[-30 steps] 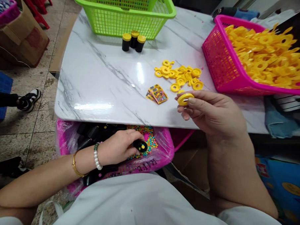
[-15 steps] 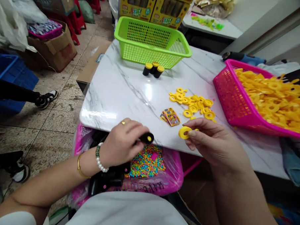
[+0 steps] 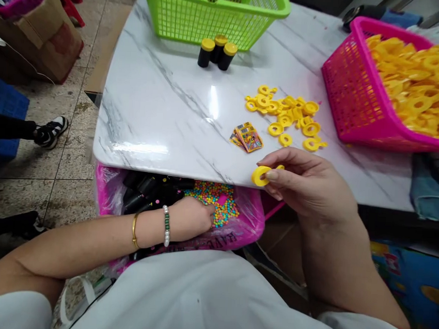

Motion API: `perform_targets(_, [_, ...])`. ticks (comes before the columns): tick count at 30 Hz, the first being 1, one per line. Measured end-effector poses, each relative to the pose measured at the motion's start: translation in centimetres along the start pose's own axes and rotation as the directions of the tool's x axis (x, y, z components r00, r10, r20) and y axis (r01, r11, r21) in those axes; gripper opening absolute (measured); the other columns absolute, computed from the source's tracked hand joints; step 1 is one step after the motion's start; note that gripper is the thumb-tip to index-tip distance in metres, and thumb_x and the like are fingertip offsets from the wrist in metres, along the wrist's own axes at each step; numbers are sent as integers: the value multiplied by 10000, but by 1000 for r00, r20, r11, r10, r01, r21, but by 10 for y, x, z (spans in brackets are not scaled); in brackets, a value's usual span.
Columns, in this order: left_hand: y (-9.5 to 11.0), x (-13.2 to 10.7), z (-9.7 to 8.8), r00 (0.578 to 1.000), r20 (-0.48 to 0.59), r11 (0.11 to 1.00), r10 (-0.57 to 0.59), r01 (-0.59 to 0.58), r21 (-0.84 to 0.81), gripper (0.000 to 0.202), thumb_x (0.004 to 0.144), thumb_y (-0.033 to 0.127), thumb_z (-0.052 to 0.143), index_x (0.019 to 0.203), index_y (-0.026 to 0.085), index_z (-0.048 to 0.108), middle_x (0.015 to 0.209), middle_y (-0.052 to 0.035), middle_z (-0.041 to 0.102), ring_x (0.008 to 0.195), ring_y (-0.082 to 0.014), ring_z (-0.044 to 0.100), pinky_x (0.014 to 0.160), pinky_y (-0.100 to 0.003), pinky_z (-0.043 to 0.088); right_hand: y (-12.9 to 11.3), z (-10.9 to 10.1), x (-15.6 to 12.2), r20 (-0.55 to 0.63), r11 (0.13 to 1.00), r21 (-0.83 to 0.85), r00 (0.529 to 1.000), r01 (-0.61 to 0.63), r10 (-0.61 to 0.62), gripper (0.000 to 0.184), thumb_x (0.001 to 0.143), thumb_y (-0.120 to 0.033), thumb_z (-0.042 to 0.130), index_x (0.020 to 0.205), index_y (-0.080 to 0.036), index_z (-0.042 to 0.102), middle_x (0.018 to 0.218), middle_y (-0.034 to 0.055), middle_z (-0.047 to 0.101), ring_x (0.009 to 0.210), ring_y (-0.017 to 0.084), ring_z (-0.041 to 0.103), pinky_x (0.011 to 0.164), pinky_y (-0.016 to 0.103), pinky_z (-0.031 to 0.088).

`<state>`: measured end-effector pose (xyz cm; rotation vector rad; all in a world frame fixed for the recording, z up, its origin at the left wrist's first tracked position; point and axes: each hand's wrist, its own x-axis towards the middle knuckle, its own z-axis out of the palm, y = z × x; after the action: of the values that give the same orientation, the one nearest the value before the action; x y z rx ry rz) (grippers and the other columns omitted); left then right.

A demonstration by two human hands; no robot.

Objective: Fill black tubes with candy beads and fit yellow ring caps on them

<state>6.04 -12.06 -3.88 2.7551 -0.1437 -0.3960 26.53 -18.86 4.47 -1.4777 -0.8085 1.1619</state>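
Note:
My right hand (image 3: 306, 185) pinches a yellow plastic ring with a small tab (image 3: 259, 176) just over the table's front edge. Down in the pink plastic-lined tub (image 3: 251, 229), my left hand (image 3: 191, 218) reaches among small multicoloured beads (image 3: 223, 206). Its fingers are bent down and mostly hidden, so what they hold does not show. Black tubes (image 3: 145, 188) lie beside the beads in the tub. On the table, ahead of my right hand, are a loose pile of yellow ring pieces (image 3: 285, 116) and a few small printed cards (image 3: 248, 136).
Three black tubes with yellow caps (image 3: 218, 53) stand by a green basket (image 3: 211, 18) at the back of the white marbled table (image 3: 142, 103). A pink basket (image 3: 357, 93) heaped with yellow pieces stands at right. A person's shoe (image 3: 50, 133) is on the floor at left.
My left hand, which held a black tube above the tub, has gone down into the beads. My right hand keeps its yellow ring. The view has tilted downward.

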Motion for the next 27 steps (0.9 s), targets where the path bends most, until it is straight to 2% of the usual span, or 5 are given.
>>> perform_targets(9, [-15,4,3,995,-37,961,-97,83,-265,259,863,233,705,1118,184,700,1045,-58,717,916,-204,691,708,-272,537,12,-10,-1,-1,997,68,999,-32,32,236,664,-323,883,805,-228,720,587,-23,608,404,84,438,361,228,280])
perform_targets(12, [-15,4,2,986,-80,979,-148,134,-152,222,916,190,615,1124,165,689,1037,-78,698,846,-200,686,687,-297,544,14,-12,-3,-1,998,58,1000,-29,29,231,675,-320,873,807,-224,709,600,-20,607,420,86,438,370,232,286])
perform_targets(17, [-5,7,2,992,-127,1000,4,-2,15,241,954,96,472,1021,100,703,977,-127,683,730,-195,664,637,-327,552,13,-8,-6,-61,999,26,997,-38,39,267,644,-359,887,785,-228,702,588,-21,592,426,86,434,374,240,301])
perform_targets(23, [-11,2,-1,975,-216,827,-51,-80,-557,314,812,141,755,1123,147,708,1031,-63,753,938,-173,708,842,-245,545,11,-9,-10,-53,996,79,997,-46,50,289,615,-364,914,777,-219,723,574,-18,599,409,76,446,371,223,302])
perform_targets(27, [-6,-15,-27,910,-371,691,-183,-150,-708,287,830,193,748,1111,146,710,909,-29,769,743,-124,700,735,-209,540,8,-14,-11,-57,989,126,995,-75,83,303,605,-359,924,782,-218,722,614,-10,620,447,80,486,391,209,351])
